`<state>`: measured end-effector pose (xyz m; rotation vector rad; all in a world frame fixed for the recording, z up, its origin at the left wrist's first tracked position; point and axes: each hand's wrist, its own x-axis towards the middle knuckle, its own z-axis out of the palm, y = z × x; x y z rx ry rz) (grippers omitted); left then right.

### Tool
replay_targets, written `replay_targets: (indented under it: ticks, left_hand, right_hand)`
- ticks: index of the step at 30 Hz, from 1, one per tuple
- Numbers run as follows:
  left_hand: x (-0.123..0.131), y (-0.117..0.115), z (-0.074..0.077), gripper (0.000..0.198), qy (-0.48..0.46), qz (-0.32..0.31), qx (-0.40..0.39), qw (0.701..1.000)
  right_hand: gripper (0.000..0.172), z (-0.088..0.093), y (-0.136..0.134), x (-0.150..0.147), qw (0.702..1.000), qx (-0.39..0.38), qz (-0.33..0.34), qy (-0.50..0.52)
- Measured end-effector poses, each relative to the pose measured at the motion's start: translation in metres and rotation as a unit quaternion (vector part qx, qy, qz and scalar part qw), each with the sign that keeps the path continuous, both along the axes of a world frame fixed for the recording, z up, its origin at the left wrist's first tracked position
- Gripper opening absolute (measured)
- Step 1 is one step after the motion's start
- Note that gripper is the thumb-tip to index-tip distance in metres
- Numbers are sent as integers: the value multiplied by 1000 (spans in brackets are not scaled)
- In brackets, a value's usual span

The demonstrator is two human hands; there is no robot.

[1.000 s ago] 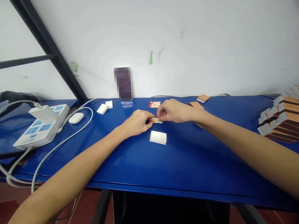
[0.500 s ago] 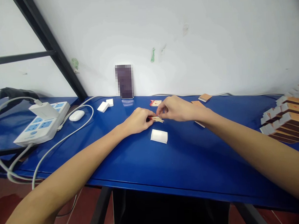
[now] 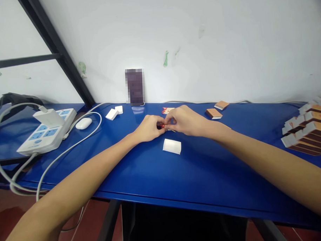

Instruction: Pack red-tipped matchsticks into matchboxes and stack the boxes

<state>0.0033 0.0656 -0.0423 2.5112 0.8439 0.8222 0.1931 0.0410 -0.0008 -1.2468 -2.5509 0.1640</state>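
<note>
My left hand is closed, thumb and fingertips around the red-headed end of a small bunch of matches. From the other side my right hand meets it, its thumb and finger pinched at the same matches. The right fingers hide most of the sticks. Just in front of both hands lies a small white matchbox tray. Behind the hands is another pile of matches, red heads to the left, partly covered by the right hand.
Two brown matchbox pieces lie back right, and stacked matchboxes stand far right. At left are small white boxes, a white earbud case, looping cable and a power strip. A phone leans on the wall.
My right hand has shifted slightly left and down, closing over the matches, whose stick ends showed more before. My left hand stays almost in place.
</note>
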Motion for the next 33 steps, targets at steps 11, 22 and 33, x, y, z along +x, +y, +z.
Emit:
replay_targets:
  ticks: [11, 22, 33]
  left_hand:
    - [1, 4, -6, 15, -16, 7, -22, 1000]
    - [0, 2, 1, 13, 16, -3, 4, 1000]
    - [1, -9, 9, 11, 35, -2, -9, 999]
  right_hand:
    - [42, -4, 8, 17, 995, -90, -17, -41]
    - [29, -9, 8, 12, 995, -82, 9, -59]
    - [35, -3, -37, -13, 976, -21, -105, -191]
